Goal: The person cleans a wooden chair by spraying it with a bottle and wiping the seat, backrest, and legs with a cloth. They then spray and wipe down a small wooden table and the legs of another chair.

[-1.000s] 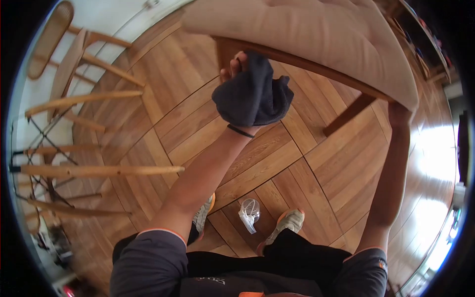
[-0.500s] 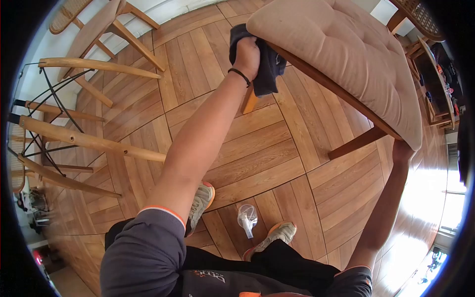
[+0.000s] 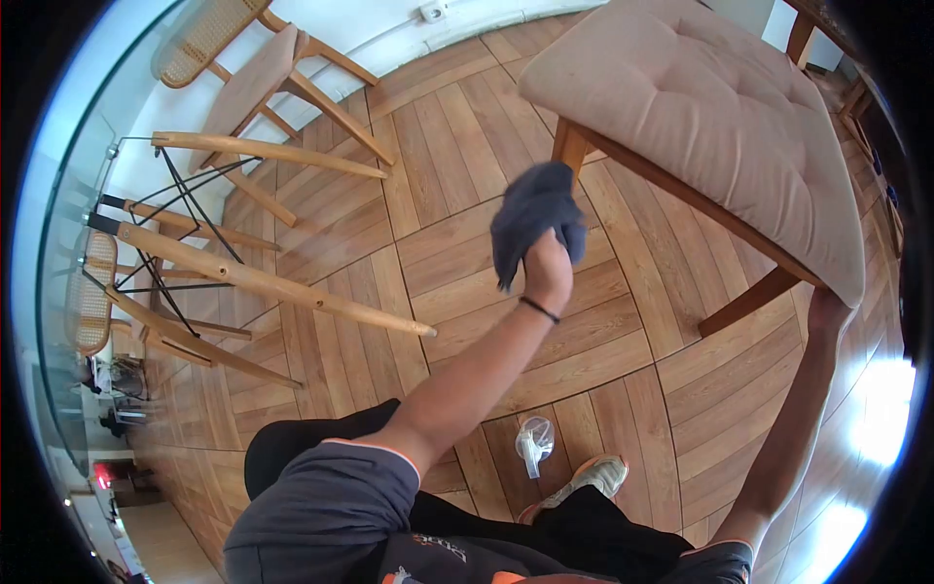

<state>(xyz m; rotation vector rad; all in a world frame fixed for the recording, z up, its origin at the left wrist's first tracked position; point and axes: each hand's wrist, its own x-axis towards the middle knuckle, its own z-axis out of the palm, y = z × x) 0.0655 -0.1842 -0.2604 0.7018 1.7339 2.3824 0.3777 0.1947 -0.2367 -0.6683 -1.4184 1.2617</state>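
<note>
My left hand (image 3: pixel 551 269) is closed on a dark grey cloth (image 3: pixel 533 219), which is bunched at the lower part of a wooden chair leg (image 3: pixel 569 148). That leg belongs to a chair with a beige tufted seat cushion (image 3: pixel 686 112), tilted in front of me. At the chair's near right corner, my right hand (image 3: pixel 830 311) grips the seat edge; its fingers are mostly hidden behind the wood and cushion. A clear spray bottle (image 3: pixel 534 443) stands on the floor by my shoe.
On the left, a glass tabletop (image 3: pixel 58 321) rests over wooden table legs (image 3: pixel 282 292) with black metal rods. Behind it is a cane-backed chair (image 3: pixel 248 88) near the white wall (image 3: pixel 389 39). Wood-pattern flooring (image 3: pixel 457 127) runs between these and the tilted chair.
My left hand and the cloth have come down the leg, away from the seat's underside and closer to me. My right hand keeps its hold. The view has shifted left.
</note>
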